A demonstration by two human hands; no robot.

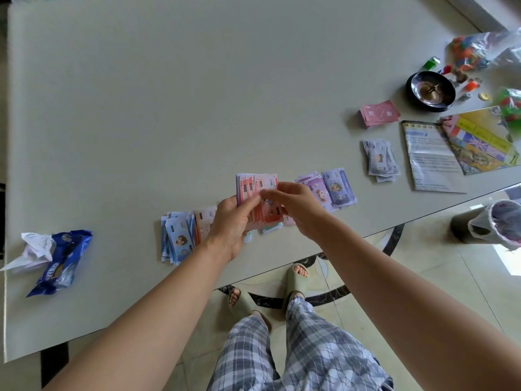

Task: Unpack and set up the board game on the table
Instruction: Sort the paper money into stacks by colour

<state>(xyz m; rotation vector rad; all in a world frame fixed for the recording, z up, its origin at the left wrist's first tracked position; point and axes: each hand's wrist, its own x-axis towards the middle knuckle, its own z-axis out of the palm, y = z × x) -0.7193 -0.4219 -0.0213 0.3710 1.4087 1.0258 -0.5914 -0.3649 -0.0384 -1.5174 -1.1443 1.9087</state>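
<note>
Both hands are holding one stack of red play notes (pixel 255 186) above the table (pixel 169 108), near its front edge: left hand (pixel 232 221) gripping it from below, right hand (pixel 296 206) pinching its face. Blue notes (pixel 177 238) are lying to the left, purple notes (pixel 337 187) to the right.

Red play notes (pixel 255 190) are held fanned at centre frame. Blue notes (pixel 177 238) lie piled lower left of them, purple notes (pixel 335 189) just right, grey notes (pixel 380 160) farther right, pink cards (pixel 379 114) above those, and the folded board (pixel 479 142) at the right edge.
</note>
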